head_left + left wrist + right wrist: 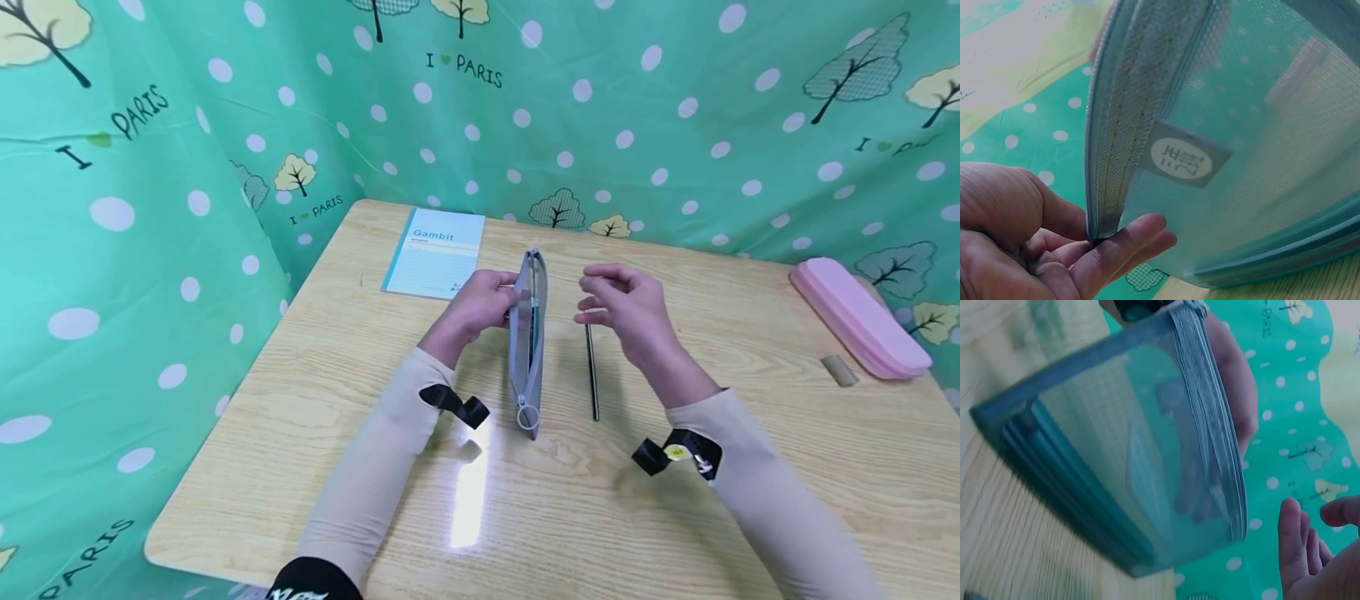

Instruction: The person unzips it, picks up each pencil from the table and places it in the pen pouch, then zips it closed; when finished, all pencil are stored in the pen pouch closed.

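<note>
My left hand (480,302) grips the far part of a grey-green mesh zip pouch (530,354), thumb on one side and fingers on the other. The pouch stands on edge, its top parted and its ringed zip pull (528,415) towards me. Dark teal stick-like items (1079,481) lie along its bottom in the right wrist view. A small label (1182,154) shows on its mesh in the left wrist view. To the pouch's right, my right hand (628,312) hovers with loosely bent fingers and nothing between them. Just below it a dark, thin pen or pencil (592,375) lies on the table.
A Gambit notebook (437,254) lies at the back left of the wooden table (300,433). At the far right are a pink pencil case (858,317) and a small grey-brown block (839,371). A green patterned curtain (480,125) hangs behind the table.
</note>
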A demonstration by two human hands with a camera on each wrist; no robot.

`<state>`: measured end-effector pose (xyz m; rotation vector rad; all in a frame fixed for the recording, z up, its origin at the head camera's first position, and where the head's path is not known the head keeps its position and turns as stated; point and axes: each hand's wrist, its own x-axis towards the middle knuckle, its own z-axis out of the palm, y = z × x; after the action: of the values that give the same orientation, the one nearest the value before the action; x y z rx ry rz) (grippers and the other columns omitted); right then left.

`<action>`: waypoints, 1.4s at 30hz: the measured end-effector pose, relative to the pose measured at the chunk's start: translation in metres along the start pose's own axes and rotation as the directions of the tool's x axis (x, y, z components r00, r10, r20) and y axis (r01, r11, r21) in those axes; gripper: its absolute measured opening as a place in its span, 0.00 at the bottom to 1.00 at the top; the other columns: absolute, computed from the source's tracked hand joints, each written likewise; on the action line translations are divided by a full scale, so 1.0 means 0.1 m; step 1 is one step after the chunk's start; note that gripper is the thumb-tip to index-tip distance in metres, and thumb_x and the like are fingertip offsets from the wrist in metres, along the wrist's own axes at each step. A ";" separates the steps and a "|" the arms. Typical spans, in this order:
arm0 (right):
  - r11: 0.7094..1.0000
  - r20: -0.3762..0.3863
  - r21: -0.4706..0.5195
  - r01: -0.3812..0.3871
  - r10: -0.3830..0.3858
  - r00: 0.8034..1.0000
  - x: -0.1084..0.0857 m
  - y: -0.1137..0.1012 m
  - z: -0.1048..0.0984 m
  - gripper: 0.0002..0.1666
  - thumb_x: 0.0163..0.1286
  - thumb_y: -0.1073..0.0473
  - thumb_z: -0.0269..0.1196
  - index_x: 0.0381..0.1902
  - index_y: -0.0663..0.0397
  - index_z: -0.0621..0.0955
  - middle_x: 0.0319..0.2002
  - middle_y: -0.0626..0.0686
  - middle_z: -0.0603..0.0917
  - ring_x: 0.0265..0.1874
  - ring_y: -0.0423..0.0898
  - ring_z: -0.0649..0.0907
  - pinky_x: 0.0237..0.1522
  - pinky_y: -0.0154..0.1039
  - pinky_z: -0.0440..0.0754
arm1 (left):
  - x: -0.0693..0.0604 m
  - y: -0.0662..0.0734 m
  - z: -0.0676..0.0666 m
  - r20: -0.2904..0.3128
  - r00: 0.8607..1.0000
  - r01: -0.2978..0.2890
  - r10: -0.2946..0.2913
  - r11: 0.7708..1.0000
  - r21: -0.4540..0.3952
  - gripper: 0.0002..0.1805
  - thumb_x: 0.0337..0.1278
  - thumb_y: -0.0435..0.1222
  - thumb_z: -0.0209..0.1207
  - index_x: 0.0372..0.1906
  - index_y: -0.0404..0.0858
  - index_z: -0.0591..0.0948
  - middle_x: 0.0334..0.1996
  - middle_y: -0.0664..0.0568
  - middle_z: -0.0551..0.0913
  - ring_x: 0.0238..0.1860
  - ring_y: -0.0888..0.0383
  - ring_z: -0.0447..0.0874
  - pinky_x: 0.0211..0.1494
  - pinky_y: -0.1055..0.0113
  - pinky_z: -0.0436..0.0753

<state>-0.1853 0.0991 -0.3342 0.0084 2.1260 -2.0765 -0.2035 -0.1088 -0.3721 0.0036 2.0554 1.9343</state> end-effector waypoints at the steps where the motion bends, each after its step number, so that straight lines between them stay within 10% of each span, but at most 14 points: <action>1: 1.000 0.001 -0.014 -0.007 0.007 1.000 0.00 0.01 -0.05 0.09 0.77 0.65 0.60 0.52 0.60 0.78 0.43 0.51 0.80 0.29 0.40 0.84 0.37 0.31 0.92 | 0.00 0.00 0.00 -0.001 1.000 -0.002 0.002 1.000 0.000 0.22 0.78 0.28 0.50 0.71 0.26 0.72 0.54 0.30 0.84 0.51 0.39 0.88 0.49 0.60 0.93; 22: 0.913 0.076 -0.291 -0.287 0.322 0.944 0.30 0.68 -0.50 0.31 0.78 0.56 0.60 0.68 0.74 0.68 0.53 0.62 0.80 0.29 0.38 0.86 0.38 0.33 0.92 | -0.03 0.00 -0.02 0.002 1.000 0.015 -0.015 1.000 0.022 0.22 0.78 0.29 0.51 0.71 0.27 0.72 0.53 0.31 0.85 0.49 0.43 0.89 0.48 0.61 0.93; 33: 0.831 0.007 -0.475 -0.289 0.332 0.943 0.39 0.82 -0.50 0.33 0.75 0.49 0.65 0.65 0.70 0.73 0.35 0.51 0.85 0.25 0.37 0.86 0.32 0.33 0.91 | 0.00 0.00 0.00 0.023 1.000 -0.001 0.001 1.000 0.008 0.22 0.78 0.28 0.50 0.71 0.25 0.72 0.54 0.30 0.84 0.55 0.35 0.86 0.47 0.61 0.93; 42: 0.821 0.025 -0.531 -0.212 0.265 0.964 0.42 0.85 -0.47 0.28 0.69 0.63 0.69 0.62 0.73 0.75 0.34 0.52 0.87 0.22 0.37 0.85 0.30 0.34 0.92 | 0.00 -0.01 -0.01 0.023 1.000 0.004 -0.003 1.000 -0.009 0.23 0.78 0.28 0.49 0.72 0.26 0.70 0.56 0.29 0.83 0.56 0.34 0.85 0.56 0.52 0.90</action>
<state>-0.2217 0.1439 -0.4232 0.0965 2.4110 -1.2806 -0.2040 -0.1098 -0.3730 0.0197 2.0310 1.9327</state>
